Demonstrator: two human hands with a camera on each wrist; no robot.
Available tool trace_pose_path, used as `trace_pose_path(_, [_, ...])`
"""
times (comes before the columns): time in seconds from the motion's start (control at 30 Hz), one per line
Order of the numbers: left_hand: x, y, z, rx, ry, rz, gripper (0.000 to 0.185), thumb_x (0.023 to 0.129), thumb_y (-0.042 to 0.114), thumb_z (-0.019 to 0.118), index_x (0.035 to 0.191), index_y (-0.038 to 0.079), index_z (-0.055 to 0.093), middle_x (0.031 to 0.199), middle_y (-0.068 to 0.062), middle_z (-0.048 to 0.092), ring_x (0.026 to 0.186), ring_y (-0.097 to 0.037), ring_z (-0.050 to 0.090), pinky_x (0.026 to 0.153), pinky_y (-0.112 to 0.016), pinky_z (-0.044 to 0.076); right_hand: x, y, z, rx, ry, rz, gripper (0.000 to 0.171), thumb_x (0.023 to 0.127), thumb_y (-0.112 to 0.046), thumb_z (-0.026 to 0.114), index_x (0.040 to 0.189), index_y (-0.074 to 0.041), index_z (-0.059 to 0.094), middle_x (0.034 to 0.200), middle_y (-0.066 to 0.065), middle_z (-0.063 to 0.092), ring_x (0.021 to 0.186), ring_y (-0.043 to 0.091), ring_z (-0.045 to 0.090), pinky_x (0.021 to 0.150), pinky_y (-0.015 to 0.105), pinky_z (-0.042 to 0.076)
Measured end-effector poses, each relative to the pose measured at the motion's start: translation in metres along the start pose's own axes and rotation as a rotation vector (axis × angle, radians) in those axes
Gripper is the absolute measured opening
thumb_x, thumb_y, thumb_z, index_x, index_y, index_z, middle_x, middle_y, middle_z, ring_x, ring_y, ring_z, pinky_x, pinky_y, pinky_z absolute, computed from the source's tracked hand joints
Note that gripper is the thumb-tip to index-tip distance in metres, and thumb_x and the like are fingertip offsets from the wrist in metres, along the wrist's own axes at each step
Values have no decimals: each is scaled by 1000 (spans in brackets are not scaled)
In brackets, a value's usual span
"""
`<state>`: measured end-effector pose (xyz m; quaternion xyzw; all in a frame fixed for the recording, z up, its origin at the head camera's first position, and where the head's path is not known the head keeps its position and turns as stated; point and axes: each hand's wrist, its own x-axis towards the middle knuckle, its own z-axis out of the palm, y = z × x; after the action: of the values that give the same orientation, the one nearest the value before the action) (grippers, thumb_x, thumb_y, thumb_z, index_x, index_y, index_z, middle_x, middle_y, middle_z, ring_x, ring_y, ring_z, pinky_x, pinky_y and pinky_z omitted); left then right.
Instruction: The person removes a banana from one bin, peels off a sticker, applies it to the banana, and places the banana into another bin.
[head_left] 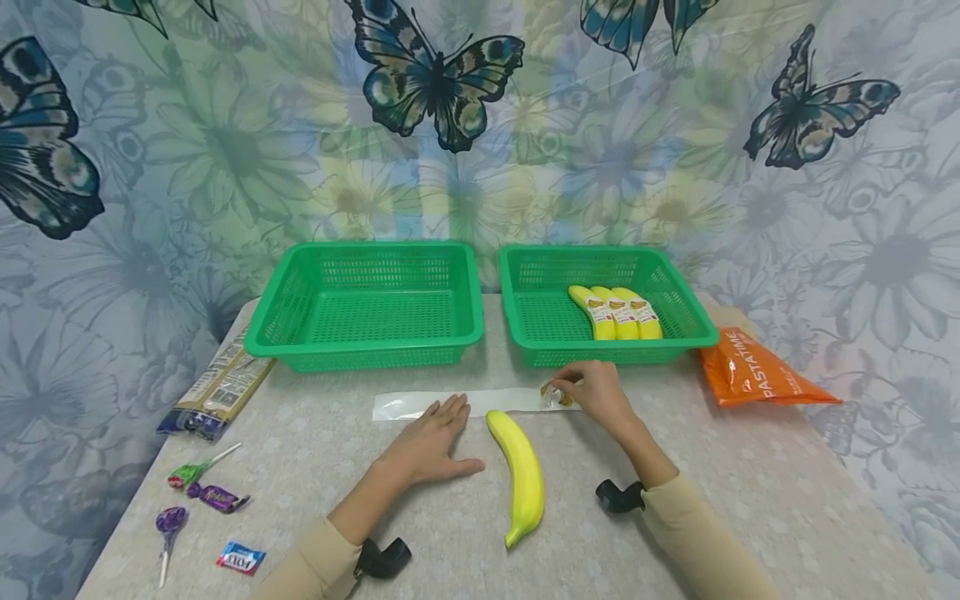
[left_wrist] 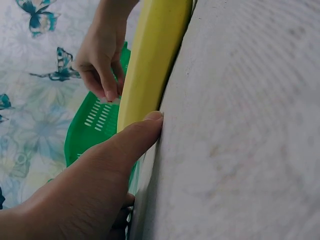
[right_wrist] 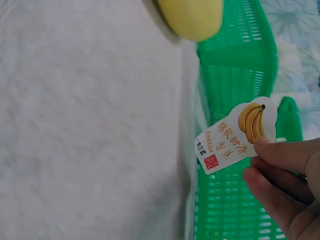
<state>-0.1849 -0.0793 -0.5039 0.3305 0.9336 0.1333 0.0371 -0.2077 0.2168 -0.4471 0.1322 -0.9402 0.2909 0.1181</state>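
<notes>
My right hand [head_left: 595, 397] pinches a banana sticker [right_wrist: 237, 134] between thumb and fingers, its lower edge at the right end of a white backing strip [head_left: 420, 405]. The sticker shows a bunch of bananas and orange lettering. My left hand [head_left: 429, 442] rests with fingers extended on the strip's middle, thumb spread toward a loose yellow banana [head_left: 525, 479]. That banana lies on the table between both hands, its upper tip just below the strip. In the left wrist view, the left thumb [left_wrist: 135, 137] overlaps the banana's edge.
A green basket [head_left: 363, 354] stands at the back left; another green basket [head_left: 615, 354] at the back right holds three labelled bananas [head_left: 618, 315]. Beside them lie an orange pasta bag [head_left: 765, 371] and a gold packet [head_left: 221, 387]. Several wrapped candies, including a purple lollipop [head_left: 171, 521], lie front left.
</notes>
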Motion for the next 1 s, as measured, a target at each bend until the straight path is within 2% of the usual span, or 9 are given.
trace_pose_path(0.1, [-1,-1,1,-2,4,-14,97,85,69,55,148,-2,37,158,-17,31,149,-29,26,122,-46,23,-2,1,-6,4,51,-20,7,85,-17,75,88,-12,79,82,3,77,77,19,72,66,34,57])
trace_pose_path(0.2, [0,-2,2,0,3,-30,100,84,71,55,149,-1,35,159,-16,30,150,-29,25,123,-46,22,-3,0,-11,23,66,-11,8,86,-18,74,89,-11,79,83,4,77,76,20,72,66,35,57])
trace_pose_path(0.43, [3,-3,2,12,-1,-48,105,82,74,55,152,1,30,161,-15,25,151,-28,21,123,-44,22,-7,-10,-11,34,47,25,9,86,-19,75,89,-11,78,83,3,77,76,18,71,62,27,54])
trace_pose_path(0.73, [5,-2,4,-17,31,-37,111,79,76,57,154,2,25,162,-14,20,151,-28,20,123,-45,21,-14,-15,-8,46,29,52,9,86,-19,74,88,-11,78,81,2,75,75,15,68,59,22,50])
trace_pose_path(0.87, [5,1,4,-112,57,-39,108,80,70,62,153,0,24,162,-15,19,151,-28,19,123,-43,21,-16,-17,-9,55,36,52,9,85,-19,75,87,-10,78,79,2,75,73,15,69,57,21,49])
trace_pose_path(1.0, [4,15,3,-304,82,-72,106,82,62,66,154,-1,20,163,-16,15,152,-28,15,123,-44,20,-19,-18,-10,61,29,60,10,85,-18,76,87,-9,78,78,2,75,73,15,69,56,21,48])
